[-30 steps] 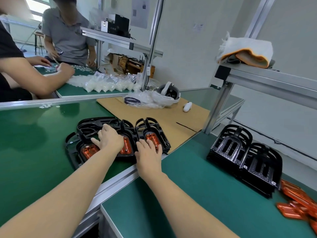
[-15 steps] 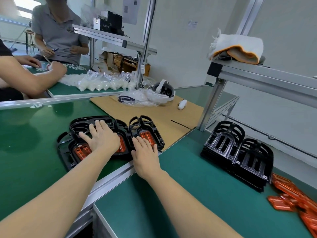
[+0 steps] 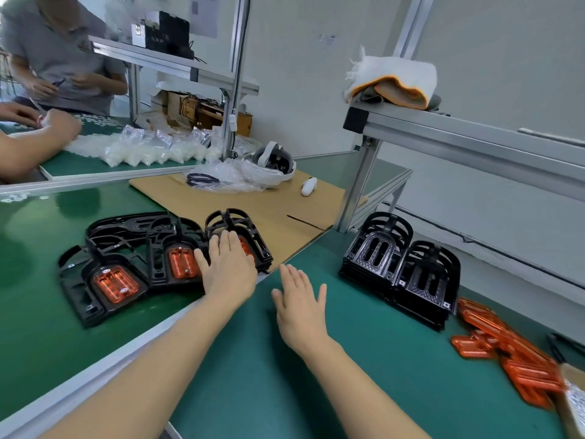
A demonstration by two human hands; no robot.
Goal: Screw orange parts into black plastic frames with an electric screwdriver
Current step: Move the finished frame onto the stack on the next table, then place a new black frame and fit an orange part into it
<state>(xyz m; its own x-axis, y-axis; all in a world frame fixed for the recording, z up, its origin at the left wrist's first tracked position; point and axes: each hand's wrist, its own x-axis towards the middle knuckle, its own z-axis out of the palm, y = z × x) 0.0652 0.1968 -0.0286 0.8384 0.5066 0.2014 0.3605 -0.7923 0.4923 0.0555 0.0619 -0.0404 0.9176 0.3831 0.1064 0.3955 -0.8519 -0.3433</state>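
Observation:
Three black plastic frames with orange parts fitted lie in a row on the green mat: the left frame (image 3: 95, 299), the middle frame (image 3: 172, 248) and the right frame (image 3: 240, 223). My left hand (image 3: 229, 267) rests flat with straight fingers on the right frame, covering most of its orange part. My right hand (image 3: 300, 304) hovers open over the green mat just right of that frame, holding nothing. Two stacks of bare black frames (image 3: 402, 267) stand at the right. A heap of loose orange parts (image 3: 512, 353) lies beyond them. No screwdriver is in view.
A cardboard sheet (image 3: 269, 204) behind the frames carries a white headset (image 3: 272, 163), a white controller (image 3: 308, 186) and plastic bags. An aluminium post (image 3: 357, 182) holds a shelf with a folded cloth (image 3: 392, 80). Two other people work at the far left table.
My left hand has shifted from the middle frame to the right frame. My right hand has come off that frame and moved right over the mat. The camera has turned right.

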